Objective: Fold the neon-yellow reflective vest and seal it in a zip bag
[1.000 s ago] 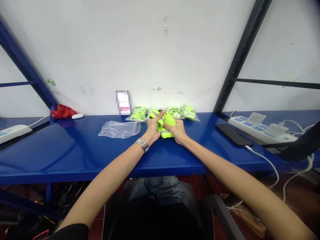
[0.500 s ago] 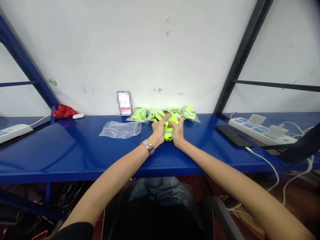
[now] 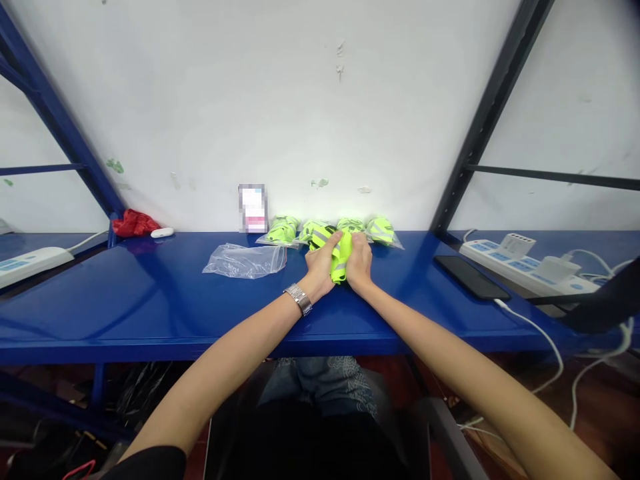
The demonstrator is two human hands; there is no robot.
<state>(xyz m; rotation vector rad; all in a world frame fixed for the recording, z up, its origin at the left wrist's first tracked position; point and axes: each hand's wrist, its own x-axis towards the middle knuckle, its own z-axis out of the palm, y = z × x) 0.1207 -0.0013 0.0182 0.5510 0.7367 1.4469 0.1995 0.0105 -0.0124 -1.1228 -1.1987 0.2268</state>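
Note:
A folded bundle of neon-yellow reflective straps (image 3: 339, 269), with grey bands and a bit of black, is squeezed between my two hands above the near middle of the table. My left hand (image 3: 320, 268) grips it from the left, thumb lying along its top. From the right, my right hand (image 3: 359, 263) closes round the other side, its fingers bent over the edge and partly hidden. A flat clear zip bag (image 3: 245, 261) lies left of my hands. Behind them, along the wall, sit several bagged yellow bundles (image 3: 283, 230).
A phone with a lit, blurred screen (image 3: 253, 209) leans on the wall. At the left are a red crumpled bag (image 3: 135, 223) and a white case (image 3: 162, 233). A dark phone (image 3: 471, 277) on a cable and a power strip (image 3: 530, 267) lie right on the blue table (image 3: 150, 307).
My right hand has shifted its hold, with its fingers now higher and bent over the bundle's right side. The bundle looks narrower between my hands. The view has moved slightly.

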